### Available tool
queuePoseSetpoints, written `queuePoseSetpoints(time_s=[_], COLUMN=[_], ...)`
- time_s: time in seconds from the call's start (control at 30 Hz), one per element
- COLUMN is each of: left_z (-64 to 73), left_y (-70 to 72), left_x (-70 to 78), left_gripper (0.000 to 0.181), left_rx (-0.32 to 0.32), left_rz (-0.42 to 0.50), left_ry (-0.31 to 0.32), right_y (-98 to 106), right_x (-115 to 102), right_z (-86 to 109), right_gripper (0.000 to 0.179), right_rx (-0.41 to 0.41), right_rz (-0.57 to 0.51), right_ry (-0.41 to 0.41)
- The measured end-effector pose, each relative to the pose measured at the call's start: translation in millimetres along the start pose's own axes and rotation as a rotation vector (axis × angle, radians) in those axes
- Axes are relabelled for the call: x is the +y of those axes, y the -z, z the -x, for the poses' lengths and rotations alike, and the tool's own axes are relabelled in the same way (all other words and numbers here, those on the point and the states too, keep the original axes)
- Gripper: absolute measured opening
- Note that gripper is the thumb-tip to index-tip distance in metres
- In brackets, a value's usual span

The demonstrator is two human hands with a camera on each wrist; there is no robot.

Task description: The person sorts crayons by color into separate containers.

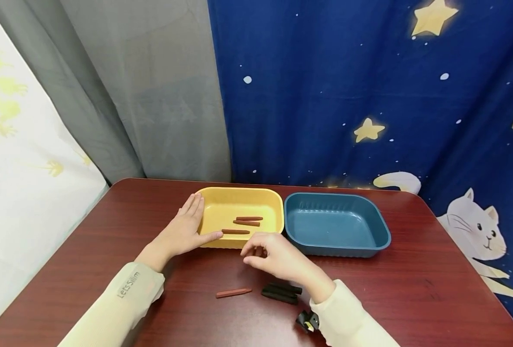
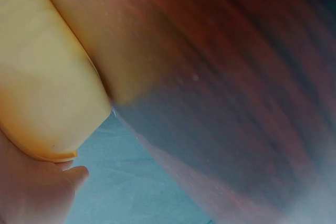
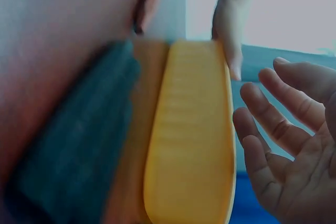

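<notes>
My left hand (image 1: 183,230) rests on the left end of the yellow plastic basin (image 1: 241,193), its fingers straight along the rim and its thumb at the front edge. Three reddish-brown crayons (image 1: 235,232) lie in that basin. Over the table just before its front right corner hovers my right hand (image 1: 273,255), fingers loosely bent and nothing in them; the right wrist view shows the bare palm (image 3: 294,171). Below it on the table lie one reddish-brown crayon (image 1: 233,293) and a small pile of black crayon-like sticks (image 1: 281,293), which looks blurred in the right wrist view.
A blue plastic basin (image 1: 338,248) stands to the right, against the yellow one. Near my right sleeve is a small black object with a yellow mark (image 1: 307,321), its kind unclear. Curtains (image 1: 317,120) hang behind the dark red wooden table (image 1: 152,202).
</notes>
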State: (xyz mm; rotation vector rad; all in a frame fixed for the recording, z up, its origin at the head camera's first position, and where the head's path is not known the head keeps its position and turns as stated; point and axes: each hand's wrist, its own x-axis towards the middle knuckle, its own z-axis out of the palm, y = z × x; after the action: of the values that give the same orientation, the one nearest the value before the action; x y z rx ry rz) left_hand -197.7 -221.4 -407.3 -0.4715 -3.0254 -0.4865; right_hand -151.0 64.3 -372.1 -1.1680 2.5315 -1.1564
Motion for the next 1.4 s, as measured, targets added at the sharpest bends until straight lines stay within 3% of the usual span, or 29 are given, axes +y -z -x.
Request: queuePoseSetpoints(time_s=[0.53, 0.83, 1.4], left_z=[-2.9, 2.9, 0.7], left_y=[2.3, -2.4, -0.6], left_x=[-0.1, -3.2, -2.8], left_gripper=[0.119, 0.118, 0.118], left_rx=[-0.008, -0.002, 0.006], left_rz=[0.002, 0.011, 0.004], left_ry=[0.001, 0.000, -0.005], right_y=[-28, -42, -47], right_x=[-6, -6, -9], right_z=[-13.6, -16.7, -23.0], right_gripper=[0.012, 0.005, 0.016], right_rx=[-0.300, -0.402, -0.438], right_rz=[0.092, 0.199, 0.285], right_ry=[-0.051, -0.087, -0.134])
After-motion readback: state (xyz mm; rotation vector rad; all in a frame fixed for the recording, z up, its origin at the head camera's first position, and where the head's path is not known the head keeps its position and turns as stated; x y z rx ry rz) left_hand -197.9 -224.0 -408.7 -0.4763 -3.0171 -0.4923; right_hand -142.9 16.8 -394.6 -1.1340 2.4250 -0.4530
